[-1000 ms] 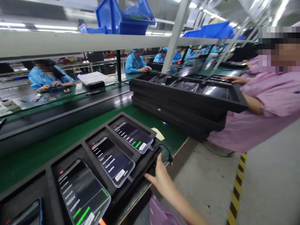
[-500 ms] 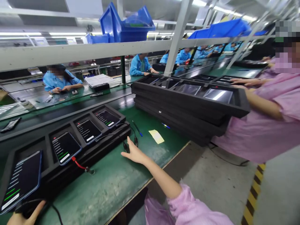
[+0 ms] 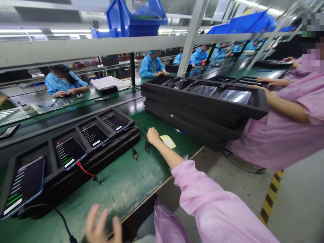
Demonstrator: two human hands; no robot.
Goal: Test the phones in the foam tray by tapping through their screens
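Note:
My right hand [image 3: 153, 136] is closed over a dark pen [image 3: 144, 128] on the green bench; only the pen's tip shows beyond my fingers. Beside that hand lies a yellow paper note [image 3: 168, 141]. My left hand [image 3: 103, 226] is at the bottom edge, blurred, fingers apart and holding nothing. To its left, a black foam tray [image 3: 93, 161] holds several phones with lit screens, among them a large near phone [image 3: 25, 185]. A red cable [image 3: 86, 169] is plugged into the second phone. Black cable ends [image 3: 135, 154] lie by the tray's right end.
Stacked black foam trays [image 3: 182, 113] with phones stand beyond the note, a blue pen [image 3: 178, 130] at their base. A co-worker in a pink sleeve [image 3: 286, 104] reaches over them. Blue bins [image 3: 136, 23] sit on the overhead shelf. A conveyor [image 3: 76, 116] runs behind.
My right hand has moved from the cable ends to the pen and closed. My left hand has left the near phone's cable and moved right, fingers spread.

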